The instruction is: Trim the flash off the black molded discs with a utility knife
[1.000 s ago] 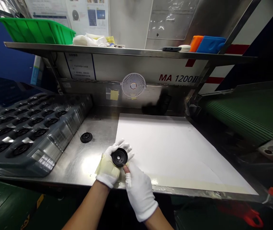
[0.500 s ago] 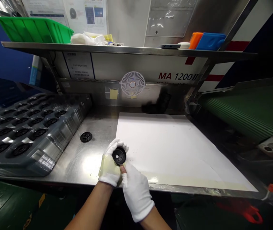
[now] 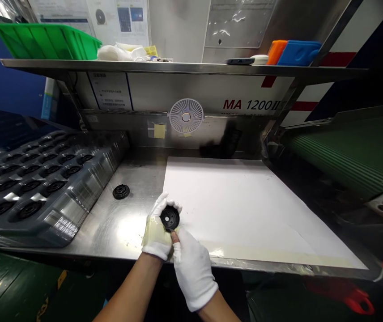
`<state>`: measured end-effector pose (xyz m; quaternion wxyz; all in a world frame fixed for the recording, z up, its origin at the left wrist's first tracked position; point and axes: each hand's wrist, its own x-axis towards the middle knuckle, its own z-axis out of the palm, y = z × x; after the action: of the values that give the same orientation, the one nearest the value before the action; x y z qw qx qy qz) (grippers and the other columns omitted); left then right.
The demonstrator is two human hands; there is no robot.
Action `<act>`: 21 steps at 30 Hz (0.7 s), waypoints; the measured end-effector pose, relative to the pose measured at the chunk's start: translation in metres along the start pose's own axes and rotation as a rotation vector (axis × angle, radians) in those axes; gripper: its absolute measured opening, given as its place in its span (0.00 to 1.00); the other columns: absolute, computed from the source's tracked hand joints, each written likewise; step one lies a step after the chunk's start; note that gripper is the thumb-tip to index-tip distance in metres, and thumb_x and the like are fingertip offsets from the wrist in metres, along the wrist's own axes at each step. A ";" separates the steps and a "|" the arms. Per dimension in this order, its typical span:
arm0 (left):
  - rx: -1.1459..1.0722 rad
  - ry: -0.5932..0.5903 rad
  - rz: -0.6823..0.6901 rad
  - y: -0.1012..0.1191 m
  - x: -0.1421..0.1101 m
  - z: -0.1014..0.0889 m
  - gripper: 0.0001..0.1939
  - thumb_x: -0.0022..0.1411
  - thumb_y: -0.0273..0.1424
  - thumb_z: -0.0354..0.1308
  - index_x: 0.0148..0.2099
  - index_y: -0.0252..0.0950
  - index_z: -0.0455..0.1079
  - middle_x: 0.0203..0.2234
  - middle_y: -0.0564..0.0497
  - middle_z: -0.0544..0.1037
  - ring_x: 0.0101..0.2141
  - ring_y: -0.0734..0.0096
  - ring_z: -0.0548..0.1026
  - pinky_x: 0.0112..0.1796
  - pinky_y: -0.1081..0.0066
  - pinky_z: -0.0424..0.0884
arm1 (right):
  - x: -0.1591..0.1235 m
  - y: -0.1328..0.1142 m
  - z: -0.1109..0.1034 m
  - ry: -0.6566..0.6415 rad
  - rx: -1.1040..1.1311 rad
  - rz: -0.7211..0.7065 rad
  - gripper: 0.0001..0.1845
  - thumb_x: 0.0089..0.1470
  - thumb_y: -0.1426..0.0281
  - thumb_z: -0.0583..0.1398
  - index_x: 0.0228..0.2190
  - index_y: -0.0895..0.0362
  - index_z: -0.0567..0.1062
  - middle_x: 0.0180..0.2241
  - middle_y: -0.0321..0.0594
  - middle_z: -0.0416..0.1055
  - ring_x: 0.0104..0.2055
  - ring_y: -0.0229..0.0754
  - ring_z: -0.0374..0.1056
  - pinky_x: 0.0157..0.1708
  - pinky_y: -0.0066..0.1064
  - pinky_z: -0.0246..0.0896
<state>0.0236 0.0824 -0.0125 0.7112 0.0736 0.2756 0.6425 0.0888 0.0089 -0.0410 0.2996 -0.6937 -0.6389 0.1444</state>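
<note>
My left hand (image 3: 156, 230), in a white glove with a yellowish palm covering, is wrapped round a round black plastic part (image 3: 170, 218) with a hole at its centre. My right hand (image 3: 193, 268), also in a white glove, is closed, its bare thumb tip at the part's lower rim. A small dark sliver shows at that thumb; what the fingers pinch is too hidden to name. Another black ringed part (image 3: 121, 191) lies on the metal table (image 3: 141, 174) to the left of my hands.
Stacked clear plastic trays (image 3: 64, 214) with several black round parts stand at left. White paper (image 3: 231, 205) covers the table's right side. A small fan (image 3: 186, 116) is at the back, below a shelf (image 3: 185, 68) with a green bin (image 3: 47, 42). A green conveyor (image 3: 362, 152) lies at right.
Both hands and the black part have shifted very slightly to the right in the picture. The grip of each hand looks the same, and the loose part on the table has stayed put.
</note>
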 end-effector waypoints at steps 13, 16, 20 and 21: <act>-0.014 -0.025 -0.106 -0.002 0.004 -0.004 0.09 0.51 0.21 0.57 0.37 0.34 0.68 0.21 0.55 0.68 0.23 0.77 0.69 0.32 0.73 0.72 | 0.001 0.006 -0.001 -0.017 -0.005 0.006 0.13 0.62 0.67 0.47 0.31 0.52 0.68 0.25 0.33 0.71 0.26 0.40 0.67 0.24 0.28 0.47; -0.003 -0.010 -0.042 0.000 0.003 -0.008 0.12 0.51 0.21 0.56 0.41 0.35 0.68 0.26 0.52 0.72 0.28 0.74 0.72 0.36 0.69 0.72 | -0.001 0.004 0.000 -0.027 0.001 -0.016 0.14 0.62 0.67 0.46 0.29 0.52 0.68 0.24 0.33 0.71 0.26 0.40 0.66 0.24 0.29 0.47; 0.065 -0.090 -0.219 0.008 -0.001 -0.017 0.18 0.51 0.24 0.52 0.46 0.31 0.67 0.32 0.43 0.74 0.33 0.61 0.74 0.33 0.59 0.73 | 0.002 0.012 -0.002 -0.019 -0.039 -0.033 0.13 0.62 0.67 0.46 0.31 0.52 0.68 0.26 0.34 0.71 0.27 0.41 0.67 0.25 0.30 0.48; 0.059 -0.106 -0.251 0.009 -0.001 -0.019 0.18 0.51 0.24 0.52 0.46 0.31 0.67 0.29 0.44 0.74 0.31 0.62 0.74 0.32 0.60 0.73 | 0.003 0.014 -0.002 -0.017 -0.045 -0.026 0.12 0.62 0.67 0.46 0.33 0.52 0.68 0.27 0.34 0.72 0.28 0.42 0.68 0.25 0.30 0.48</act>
<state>0.0069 0.0779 -0.0237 0.7971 0.0933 0.2633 0.5353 0.1019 0.0108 -0.0471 0.2803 -0.6905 -0.6536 0.1320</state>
